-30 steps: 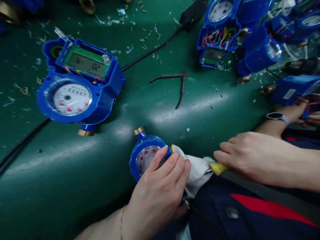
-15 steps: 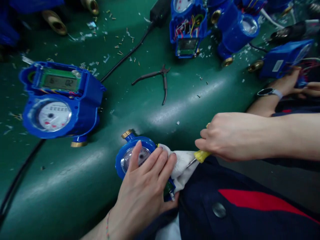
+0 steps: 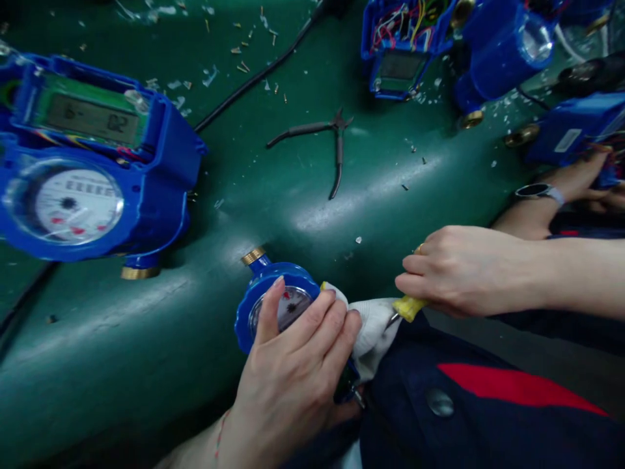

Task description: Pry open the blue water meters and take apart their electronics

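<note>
My left hand [image 3: 297,352] is wrapped over a blue water meter [image 3: 247,324] with a round dial and a brass threaded end, at the table's near edge. Its fingers also press a white cloth [image 3: 374,326] against the meter's right side. My right hand [image 3: 454,270] is closed round the yellow handle of a screwdriver [image 3: 409,307]. The metal shaft slants down to the left into the cloth, so its tip is hidden. Part of the meter's lower housing is covered by my left hand.
A larger blue meter [image 3: 166,169] with an open display stands at the left. Cutting pliers [image 3: 338,133] lie open mid-table, among scattered screws and scraps. More meters [image 3: 502,52] and a black cable [image 3: 254,73] are behind. Another person's watch-wearing hand [image 3: 571,179] holds a meter at the right.
The camera view has shifted, so the left meter appears larger and further left. Both hands keep their holds on the meter with cloth and the screwdriver.
</note>
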Demonstrator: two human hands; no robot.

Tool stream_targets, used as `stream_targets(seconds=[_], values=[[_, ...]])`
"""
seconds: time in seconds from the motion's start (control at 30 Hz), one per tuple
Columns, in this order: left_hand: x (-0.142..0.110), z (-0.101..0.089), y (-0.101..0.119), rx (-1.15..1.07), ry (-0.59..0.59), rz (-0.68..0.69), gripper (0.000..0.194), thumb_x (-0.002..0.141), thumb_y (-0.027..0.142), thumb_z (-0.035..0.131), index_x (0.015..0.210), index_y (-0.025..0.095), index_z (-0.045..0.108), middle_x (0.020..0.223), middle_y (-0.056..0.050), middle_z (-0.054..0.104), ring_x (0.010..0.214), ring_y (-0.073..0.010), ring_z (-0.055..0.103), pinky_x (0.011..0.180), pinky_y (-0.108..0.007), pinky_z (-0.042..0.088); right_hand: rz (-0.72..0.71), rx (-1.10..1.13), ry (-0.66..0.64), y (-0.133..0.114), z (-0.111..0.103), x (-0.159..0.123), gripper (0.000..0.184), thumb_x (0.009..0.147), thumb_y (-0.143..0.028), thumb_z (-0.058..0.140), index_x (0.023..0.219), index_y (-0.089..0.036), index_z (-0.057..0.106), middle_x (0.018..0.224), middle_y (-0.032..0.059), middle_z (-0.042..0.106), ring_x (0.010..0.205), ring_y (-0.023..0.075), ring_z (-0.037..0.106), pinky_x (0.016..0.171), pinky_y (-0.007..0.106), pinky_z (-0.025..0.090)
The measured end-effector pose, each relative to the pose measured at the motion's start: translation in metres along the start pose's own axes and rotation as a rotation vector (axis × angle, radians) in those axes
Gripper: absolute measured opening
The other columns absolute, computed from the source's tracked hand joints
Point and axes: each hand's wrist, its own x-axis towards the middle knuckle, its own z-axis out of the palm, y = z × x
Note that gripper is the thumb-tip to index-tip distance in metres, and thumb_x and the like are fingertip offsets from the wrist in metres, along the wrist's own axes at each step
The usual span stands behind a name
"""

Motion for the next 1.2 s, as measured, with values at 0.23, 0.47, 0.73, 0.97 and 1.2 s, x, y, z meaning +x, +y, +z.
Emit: stream_targets(seconds=[0.23,0.47,0.73,0.97,1.2], values=[[0.004,0.001,0.003,-0.003,0.017,-0.011,0.055,0.080,0.056,0.052,0.116,0.015,0.058,0.116,-0.007,0.066,0.114,-0.0232,0.055,0.116,-0.046,-0.009,-0.072,-0.020,0.052,0.014,0.011,0.002,0.007,0.080,-0.014,0.055,0.075,-0.018,0.052,0.064,0.0002,0.053,0.051,0.0149,0.047,0.050,0.030,0.018],[0.004,0.005,0.004,0.032,0.038,-0.067,0.047,0.078,0.051,0.053,0.112,0.019,0.061,0.113,-0.003,0.068,0.111,-0.0210,0.057,0.116,-0.043,-0.007,-0.015,-0.076,0.059,0.008,0.004,0.004,0.006,0.077,-0.016,0.061,0.076,-0.019,0.055,0.062,-0.0006,0.055,0.048,0.0140,0.047,0.048,0.030,0.014],[0.007,0.000,0.006,-0.011,0.005,-0.067,0.046,0.080,0.047,0.055,0.115,0.018,0.058,0.115,-0.003,0.067,0.110,-0.0223,0.059,0.117,-0.043,-0.008,-0.103,-0.049,0.033,0.022,0.010,0.006,0.008,0.080,-0.014,0.056,0.074,-0.017,0.051,0.065,0.0006,0.053,0.051,0.0138,0.047,0.050,0.031,0.020],[0.011,0.001,0.014,0.060,0.034,-0.157,0.048,0.073,0.051,0.058,0.110,0.021,0.062,0.110,-0.002,0.068,0.110,-0.0222,0.059,0.117,-0.044,-0.001,-0.072,-0.167,0.092,0.020,0.003,0.014,0.003,0.079,-0.019,0.062,0.078,-0.018,0.060,0.065,0.0017,0.058,0.051,0.0156,0.052,0.046,0.029,0.016],[0.002,-0.015,0.024,0.125,-0.126,-0.168,0.067,0.071,0.050,0.059,0.128,0.015,0.049,0.129,-0.009,0.057,0.126,-0.0277,0.045,0.115,-0.054,0.000,0.129,-0.232,0.151,-0.002,-0.037,-0.017,0.007,0.066,-0.014,0.069,0.064,-0.017,0.063,0.050,0.0003,0.053,0.041,0.0118,0.042,0.045,0.027,0.013]])
